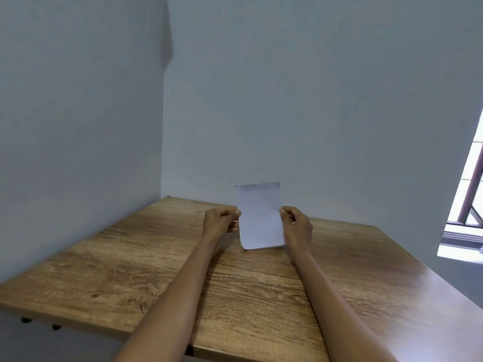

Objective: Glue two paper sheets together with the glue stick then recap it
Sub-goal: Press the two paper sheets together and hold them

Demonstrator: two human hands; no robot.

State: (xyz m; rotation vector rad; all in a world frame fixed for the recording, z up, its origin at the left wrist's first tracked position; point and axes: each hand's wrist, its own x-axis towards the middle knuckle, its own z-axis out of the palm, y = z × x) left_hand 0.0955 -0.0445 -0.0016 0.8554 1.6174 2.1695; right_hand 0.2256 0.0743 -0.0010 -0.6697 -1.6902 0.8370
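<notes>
Paper sheets (pixel 261 218), apparently already joined, held upright near the tabletop's (pixel 117 257) far edge, pinched by left hand (pixel 220 219) and right hand (pixel 296 223); glue stick unseen.

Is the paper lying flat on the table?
No, the paper stands upright above the table, pinched at its side edges by the left hand and the right hand.

The white rectangular paper sheet (pixel 260 218) looks matt and smooth; the brown wood-grain counter (pixel 130 257) has a faint sheen.
</notes>
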